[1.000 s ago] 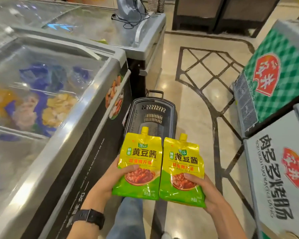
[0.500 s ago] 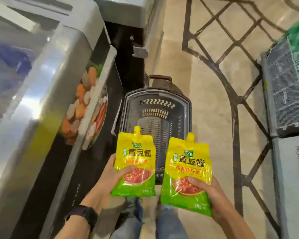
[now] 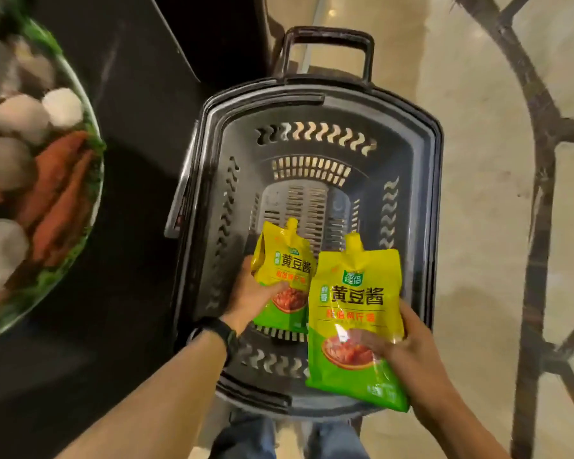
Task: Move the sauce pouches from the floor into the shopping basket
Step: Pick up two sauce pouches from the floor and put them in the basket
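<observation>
A dark grey shopping basket stands on the floor right below me, with nothing on its slotted bottom. My left hand grips a yellow-green sauce pouch by its lower part, down inside the basket's near half. My right hand holds a second, identical sauce pouch by its bottom right corner, above the basket's near right rim. Both pouches have their spouts pointing away from me. A black watch sits on my left wrist.
A black freezer cabinet with a food picture stands tight against the basket's left side. The basket's pull handle sticks up at its far end. Beige floor with dark inlaid lines lies to the right. My knees are under the basket's near rim.
I have leaned in over the basket, which now fills the view. Both hands moved forward and down with the pouches; the left pouch has gone below the rim.
</observation>
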A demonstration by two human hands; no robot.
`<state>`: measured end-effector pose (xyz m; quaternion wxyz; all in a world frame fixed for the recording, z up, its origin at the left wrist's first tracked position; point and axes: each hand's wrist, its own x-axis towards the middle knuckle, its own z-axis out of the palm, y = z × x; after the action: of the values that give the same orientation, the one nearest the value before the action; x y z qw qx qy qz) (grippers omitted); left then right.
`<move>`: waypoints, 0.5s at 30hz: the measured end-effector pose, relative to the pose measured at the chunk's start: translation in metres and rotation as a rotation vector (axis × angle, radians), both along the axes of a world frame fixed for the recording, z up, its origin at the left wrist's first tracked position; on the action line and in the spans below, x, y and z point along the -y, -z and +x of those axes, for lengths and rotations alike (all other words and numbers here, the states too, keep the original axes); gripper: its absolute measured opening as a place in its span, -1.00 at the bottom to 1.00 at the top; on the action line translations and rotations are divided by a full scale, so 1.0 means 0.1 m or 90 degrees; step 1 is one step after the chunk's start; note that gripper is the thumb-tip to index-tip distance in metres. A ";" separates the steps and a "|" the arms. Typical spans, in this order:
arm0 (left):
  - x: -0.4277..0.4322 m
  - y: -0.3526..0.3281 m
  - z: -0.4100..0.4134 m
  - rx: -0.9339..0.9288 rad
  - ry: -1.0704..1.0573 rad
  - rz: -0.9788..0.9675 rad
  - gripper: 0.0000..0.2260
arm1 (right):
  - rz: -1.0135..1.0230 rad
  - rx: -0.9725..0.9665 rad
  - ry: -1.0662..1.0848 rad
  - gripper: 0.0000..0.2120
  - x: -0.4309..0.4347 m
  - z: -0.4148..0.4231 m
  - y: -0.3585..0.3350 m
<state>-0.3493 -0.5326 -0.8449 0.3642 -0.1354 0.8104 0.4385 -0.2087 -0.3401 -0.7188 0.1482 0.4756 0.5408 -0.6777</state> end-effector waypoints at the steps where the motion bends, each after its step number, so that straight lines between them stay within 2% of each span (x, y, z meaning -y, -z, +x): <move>1: -0.01 0.19 -0.01 -0.006 0.001 -0.012 -0.41 | 0.010 0.009 -0.007 -0.38 0.02 0.01 0.10; 5: -0.07 0.86 -0.03 -0.007 -0.010 -0.007 -0.45 | 0.058 0.031 -0.017 -0.32 0.10 -0.03 0.41; 8: -0.05 1.34 0.01 0.000 0.012 -0.006 -0.40 | 0.095 0.046 -0.043 -0.34 0.14 -0.05 0.60; 11: 0.02 1.56 0.06 0.032 0.030 -0.026 -0.45 | 0.151 0.064 -0.074 -0.32 0.18 -0.04 0.68; 15: 0.19 1.65 0.08 0.051 0.106 -0.158 -0.35 | 0.207 0.096 -0.121 -0.23 0.20 0.01 0.72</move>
<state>-0.3416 -0.5517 -1.0099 0.4119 -0.1287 0.8516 0.2977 -0.2079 -0.3600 -0.7905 0.1726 0.4893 0.6729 -0.5272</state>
